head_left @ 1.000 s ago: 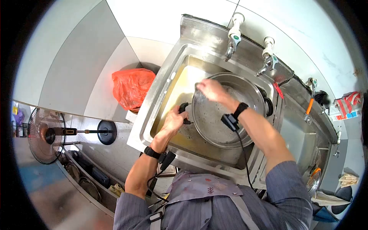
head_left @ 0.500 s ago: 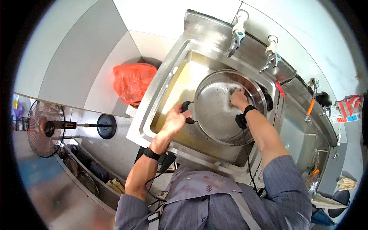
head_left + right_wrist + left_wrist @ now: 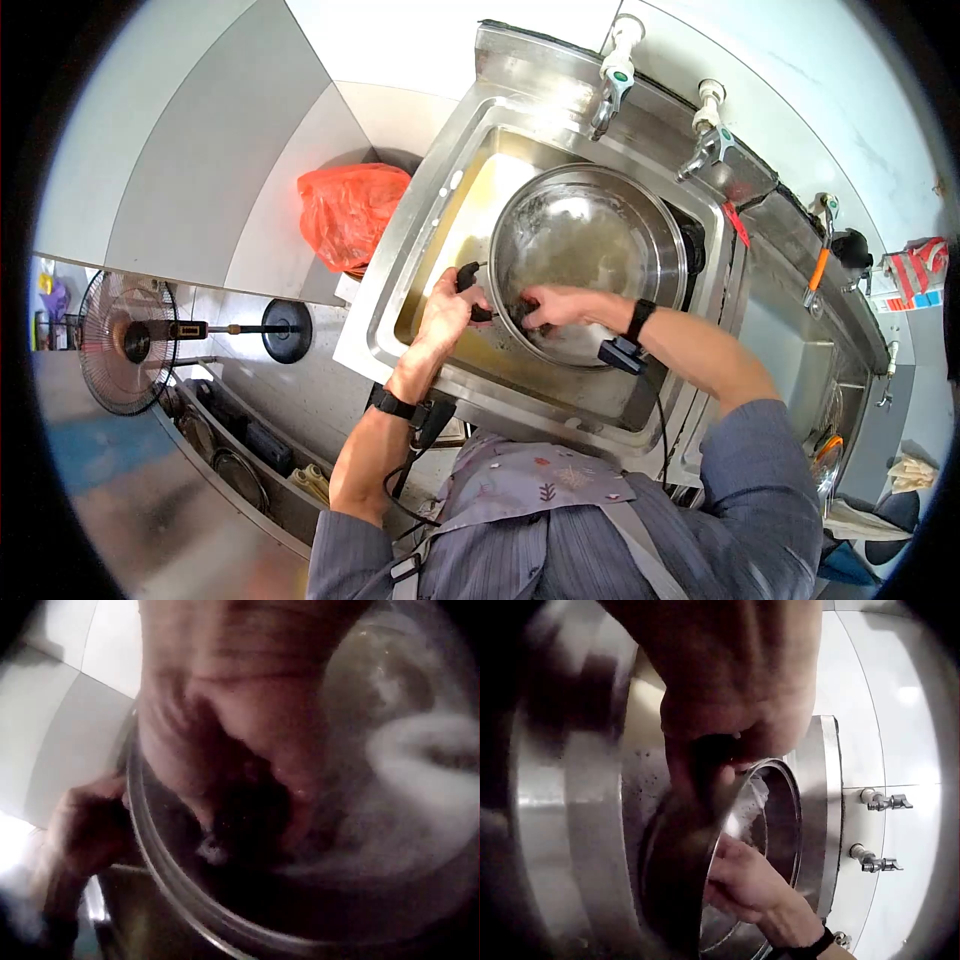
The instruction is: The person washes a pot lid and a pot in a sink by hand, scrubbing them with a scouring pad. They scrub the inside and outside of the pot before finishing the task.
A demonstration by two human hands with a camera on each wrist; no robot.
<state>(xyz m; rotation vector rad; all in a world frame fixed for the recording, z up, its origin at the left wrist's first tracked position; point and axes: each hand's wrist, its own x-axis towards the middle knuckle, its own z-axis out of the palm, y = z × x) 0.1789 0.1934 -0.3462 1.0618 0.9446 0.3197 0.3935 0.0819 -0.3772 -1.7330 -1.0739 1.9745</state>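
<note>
A large round steel pot (image 3: 590, 225) with black side handles sits in the left sink basin (image 3: 425, 290). My left hand (image 3: 445, 312) grips the pot's near-left black handle (image 3: 467, 277). Inside the pot, my right hand (image 3: 560, 306) holds a dark scouring pad (image 3: 521, 312) against the inner wall, close to the left handle. In the right wrist view the fingers curl around the dark scouring pad (image 3: 251, 817), which they partly hide. Cloudy, soapy water (image 3: 390, 772) wets the pot's inside.
Two taps (image 3: 612, 95) (image 3: 708, 150) stand over the sink's back edge. A second basin (image 3: 785, 370) lies to the right. On the left are an orange plastic bag (image 3: 350, 220) and a standing fan (image 3: 128, 342). Cables hang from both wrist cameras.
My right hand has swept from the pot's left rim across to its right side, then back to the near-left wall with the scouring pad. My left hand keeps hold of the handle.
</note>
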